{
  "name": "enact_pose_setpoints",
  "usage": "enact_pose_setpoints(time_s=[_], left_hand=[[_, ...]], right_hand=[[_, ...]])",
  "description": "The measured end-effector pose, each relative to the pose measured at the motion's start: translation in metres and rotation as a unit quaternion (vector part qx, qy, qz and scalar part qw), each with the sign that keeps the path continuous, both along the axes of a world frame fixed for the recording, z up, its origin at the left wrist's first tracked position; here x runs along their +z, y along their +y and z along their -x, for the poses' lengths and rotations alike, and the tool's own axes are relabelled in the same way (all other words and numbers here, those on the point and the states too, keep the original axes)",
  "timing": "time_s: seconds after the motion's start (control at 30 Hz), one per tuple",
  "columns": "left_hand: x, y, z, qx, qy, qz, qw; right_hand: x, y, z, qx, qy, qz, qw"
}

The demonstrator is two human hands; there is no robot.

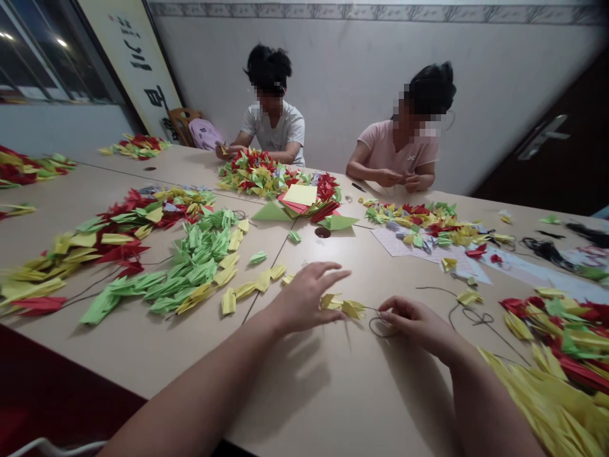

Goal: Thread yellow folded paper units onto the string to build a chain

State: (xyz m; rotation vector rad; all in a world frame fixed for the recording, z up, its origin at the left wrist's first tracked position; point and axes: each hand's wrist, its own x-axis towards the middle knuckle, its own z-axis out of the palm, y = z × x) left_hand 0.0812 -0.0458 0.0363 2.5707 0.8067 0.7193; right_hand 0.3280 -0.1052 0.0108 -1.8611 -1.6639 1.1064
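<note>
My left hand (304,298) is open, thumb and fingers spread around small yellow folded paper pieces (353,309) on a dark string. A thin, blurred, needle-like streak (349,333) shows below my left thumb; I cannot tell whether it touches. To the right, my closed right hand (413,317) pinches the dark string (375,330), which loops beneath my fingertips. More yellow folded pieces (245,290) trail leftward in a line on the table. Past them lies a heap of green folded pieces (195,260), with red and yellow ones on its far side.
Two people (273,120) sit across the table (304,393), hands on small items. Between us lie flat paper squares (299,195) and a mixed heap (252,171). Black cord (547,254) and printed sheets (528,270) are at right. Yellow pieces (556,406) lie by my right forearm.
</note>
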Motion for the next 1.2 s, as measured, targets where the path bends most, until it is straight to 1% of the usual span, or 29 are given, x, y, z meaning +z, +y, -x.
enact_pose_setpoints(time_s=[0.07, 0.1, 0.17, 0.2, 0.27, 0.33, 0.37, 0.43, 0.47, 0.5, 0.57, 0.63, 0.67, 0.7, 0.77, 0.83, 0.97, 1.07, 1.2], left_hand=[[0.018, 0.006, 0.022, 0.023, 0.014, 0.012, 1.0], [0.024, 0.01, 0.034, 0.031, 0.035, 0.018, 0.999], [0.028, 0.019, 0.061, 0.051, 0.077, 0.021, 0.995], [0.026, 0.024, 0.075, 0.077, 0.08, 0.014, 0.994], [0.017, 0.032, 0.1, 0.131, 0.06, 0.0, 0.989], [0.007, 0.037, 0.121, 0.221, 0.001, -0.009, 0.975], [0.004, 0.039, 0.129, 0.26, -0.025, -0.01, 0.965], [0.001, 0.04, 0.137, 0.299, -0.06, 0.0, 0.952], [0.0, 0.04, 0.138, 0.294, -0.056, 0.011, 0.954], [0.0, 0.039, 0.137, 0.273, -0.036, 0.026, 0.961], [-0.001, 0.038, 0.132, 0.196, 0.041, 0.055, 0.978], [-0.004, 0.037, 0.127, 0.121, 0.117, 0.069, 0.983], [-0.006, 0.037, 0.125, 0.098, 0.142, 0.071, 0.982], [-0.008, 0.037, 0.124, 0.089, 0.158, 0.069, 0.981], [-0.011, 0.038, 0.125, 0.097, 0.176, 0.067, 0.977], [-0.012, 0.038, 0.127, 0.115, 0.187, 0.073, 0.973], [-0.011, 0.037, 0.129, 0.134, 0.189, 0.113, 0.966], [-0.012, 0.04, 0.128, 0.134, 0.168, 0.138, 0.967], [-0.016, 0.046, 0.126, 0.117, 0.154, 0.117, 0.974]], right_hand=[[0.001, 0.0, -0.001, -0.005, -0.023, -0.001, 1.0], [0.001, 0.0, -0.002, -0.009, -0.039, -0.003, 0.999], [0.002, 0.0, -0.003, -0.014, -0.071, -0.009, 0.997], [0.003, 0.0, -0.004, -0.013, -0.085, -0.011, 0.996], [0.003, 0.001, -0.006, -0.008, -0.103, -0.016, 0.994], [0.003, 0.002, -0.008, -0.016, -0.108, -0.031, 0.994], [0.003, 0.002, -0.009, -0.029, -0.105, -0.045, 0.993], [0.002, 0.003, -0.012, -0.071, -0.094, -0.075, 0.99], [0.001, 0.004, -0.013, -0.095, -0.087, -0.088, 0.988], [0.001, 0.004, -0.015, -0.118, -0.08, -0.099, 0.985], [0.0, 0.004, -0.019, -0.163, -0.07, -0.121, 0.977], [-0.001, 0.004, -0.022, -0.208, -0.069, -0.141, 0.965], [-0.002, 0.004, -0.024, -0.229, -0.075, -0.148, 0.959], [-0.003, 0.004, -0.027, -0.247, -0.085, -0.154, 0.953], [-0.005, 0.005, -0.031, -0.273, -0.112, -0.159, 0.942], [-0.009, 0.006, -0.036, -0.284, -0.132, -0.167, 0.935], [-0.012, 0.007, -0.043, -0.293, -0.143, -0.165, 0.931], [-0.011, 0.006, -0.045, -0.297, -0.139, -0.158, 0.931], [-0.008, 0.005, -0.045, -0.299, -0.148, -0.154, 0.93]])
